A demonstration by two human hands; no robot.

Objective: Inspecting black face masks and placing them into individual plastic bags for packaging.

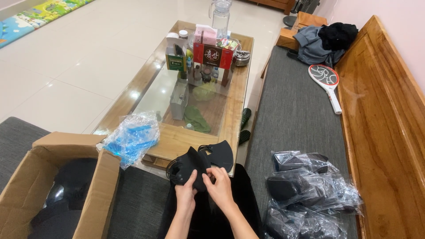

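Both hands meet low in the middle of the view, over the lap: the left hand pinches the near edge of a stack of black masks with fingers curled shut on it, and the right hand grips the same stack just beside it, thumb and fingertips closed on the fabric. The masks fan out toward the glass-topped surface just beyond, where a blue plastic bag lies at its near left corner. An open cardboard box stands to the near left, and clear bags of dark masks lie on the grey cushion to the right.
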